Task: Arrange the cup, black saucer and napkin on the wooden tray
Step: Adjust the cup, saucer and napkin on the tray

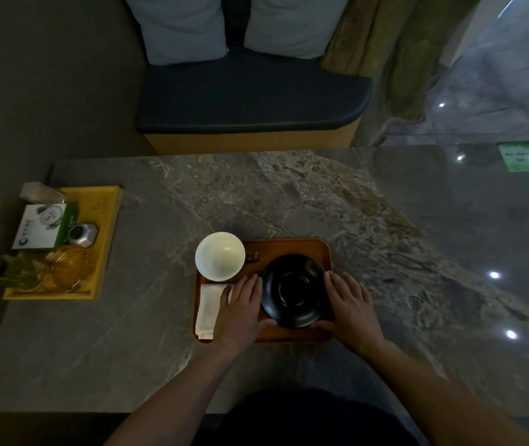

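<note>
A brown wooden tray (288,247) lies on the stone table in front of me. The black saucer (293,289) rests on its right half. My left hand (240,309) and my right hand (351,309) flank the saucer, fingers spread, thumbs touching its near rim; whether they grip it I cannot tell. A white cup (220,256) stands at the tray's far left corner. The folded white napkin (208,309) lies along the tray's left side, partly under my left hand. A small dark rest (251,256) sits beside the cup.
A yellow tray (108,220) at the table's left edge holds a green and white box (42,230), a silver faceted jar (83,235) and an amber glass teapot (70,268). A bench with a dark cushion (250,98) stands beyond the table.
</note>
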`<action>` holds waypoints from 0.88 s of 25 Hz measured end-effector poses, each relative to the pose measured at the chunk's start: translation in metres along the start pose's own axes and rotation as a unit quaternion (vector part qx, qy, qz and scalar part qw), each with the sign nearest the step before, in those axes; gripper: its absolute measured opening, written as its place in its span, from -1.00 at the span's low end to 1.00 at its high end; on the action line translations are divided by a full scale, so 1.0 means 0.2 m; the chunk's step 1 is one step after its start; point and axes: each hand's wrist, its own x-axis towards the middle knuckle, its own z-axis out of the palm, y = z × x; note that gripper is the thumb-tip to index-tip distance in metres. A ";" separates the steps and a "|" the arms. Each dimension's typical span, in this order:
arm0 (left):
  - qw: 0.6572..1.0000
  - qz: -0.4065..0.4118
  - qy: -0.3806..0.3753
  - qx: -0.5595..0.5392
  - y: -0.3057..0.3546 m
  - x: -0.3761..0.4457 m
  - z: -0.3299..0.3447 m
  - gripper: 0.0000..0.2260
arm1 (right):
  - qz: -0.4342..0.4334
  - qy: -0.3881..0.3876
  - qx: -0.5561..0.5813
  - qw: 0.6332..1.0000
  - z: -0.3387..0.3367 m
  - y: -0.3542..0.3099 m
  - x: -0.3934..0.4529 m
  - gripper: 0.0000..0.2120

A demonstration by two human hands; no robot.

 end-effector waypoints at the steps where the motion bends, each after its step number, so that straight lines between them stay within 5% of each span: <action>1: 1.000 0.002 0.001 0.000 0.00 0.00 0.00 -0.18 | 0.002 0.001 -0.001 1.000 0.00 0.00 0.00 0.02; 22: 1.000 0.000 0.008 -0.012 -0.02 0.00 -0.03 -0.19 | 0.002 0.012 -0.005 1.000 -0.01 -0.02 0.03 0.02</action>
